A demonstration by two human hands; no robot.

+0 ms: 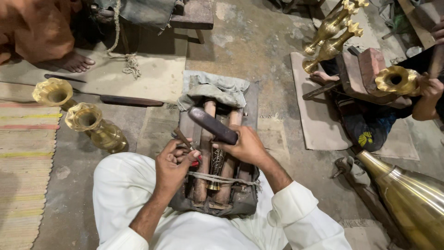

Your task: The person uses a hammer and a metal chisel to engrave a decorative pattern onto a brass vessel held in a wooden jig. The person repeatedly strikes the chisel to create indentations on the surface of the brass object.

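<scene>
A small brass piece [215, 169] lies between two wooden rollers of a worn wooden holder [240, 196] on my lap, tied with string. My left hand [172, 165] pinches a thin chisel-like tool [183, 137], its tip down by the brass piece. My right hand [244, 146] grips a dark wooden mallet [212, 124], raised above the tool and slanting up to the left. Grey cloth [213, 90] covers the holder's far end.
Two brass vases [95, 126] stand on the floor at left beside a striped mat [25, 166] and a long dark tool [131, 100]. At right another person's hand [430, 90] holds a brass vase; more brass pieces [330, 34] and a large brass vessel [411, 199] lie nearby. A bare foot [76, 62] rests at upper left.
</scene>
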